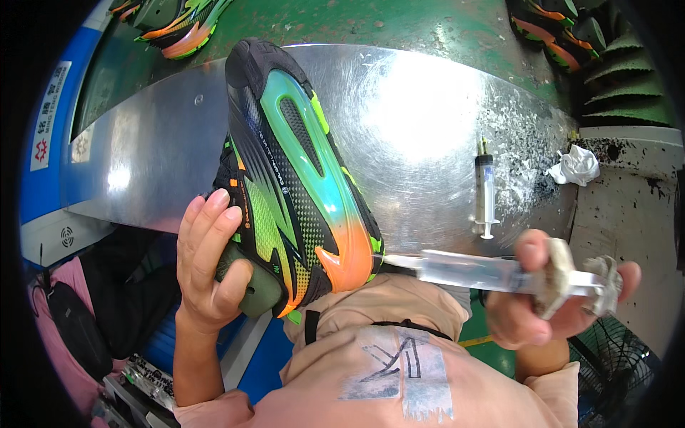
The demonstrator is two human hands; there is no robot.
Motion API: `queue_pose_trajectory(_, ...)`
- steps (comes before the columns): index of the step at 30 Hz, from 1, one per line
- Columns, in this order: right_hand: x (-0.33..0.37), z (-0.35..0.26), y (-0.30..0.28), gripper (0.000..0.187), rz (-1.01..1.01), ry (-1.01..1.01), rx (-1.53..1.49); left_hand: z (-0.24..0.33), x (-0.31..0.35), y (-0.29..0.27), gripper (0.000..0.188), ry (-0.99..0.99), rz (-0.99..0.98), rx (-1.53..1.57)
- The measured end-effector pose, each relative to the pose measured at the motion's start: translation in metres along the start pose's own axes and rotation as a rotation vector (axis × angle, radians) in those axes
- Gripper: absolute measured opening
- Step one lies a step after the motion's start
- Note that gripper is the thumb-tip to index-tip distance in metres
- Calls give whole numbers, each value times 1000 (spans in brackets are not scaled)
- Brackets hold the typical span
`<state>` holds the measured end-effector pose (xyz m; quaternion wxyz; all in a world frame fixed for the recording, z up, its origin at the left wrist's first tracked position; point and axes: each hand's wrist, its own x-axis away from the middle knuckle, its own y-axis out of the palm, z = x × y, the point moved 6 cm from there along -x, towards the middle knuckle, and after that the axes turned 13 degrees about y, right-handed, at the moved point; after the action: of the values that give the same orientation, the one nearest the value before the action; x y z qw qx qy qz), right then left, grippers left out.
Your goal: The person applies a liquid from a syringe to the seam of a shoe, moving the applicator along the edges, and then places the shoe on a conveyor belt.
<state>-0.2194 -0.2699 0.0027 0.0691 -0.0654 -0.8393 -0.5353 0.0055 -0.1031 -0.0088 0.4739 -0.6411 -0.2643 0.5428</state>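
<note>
A black, green and orange sports shoe is held up over the metal tabletop, its side turned toward me and its toe pointing away. My left hand grips it near the ankle, where a dark green shoe last sticks out of the opening. In my right hand lies a clear syringe, its flange and plunger end wrapped in dirty whitish tape. The needle tip reaches the orange heel end of the sole; whether it touches I cannot tell.
A second syringe lies on the shiny metal sheet, near a crumpled white tissue. Other shoes stand at the far left and more shoes at the far right. A black fan is at the lower right.
</note>
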Motion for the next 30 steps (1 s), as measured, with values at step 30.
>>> queue_pose_trajectory(30, -21, 7, -7, 101, 96, 201, 123, 1, -1, -1, 19, 21, -39, 25)
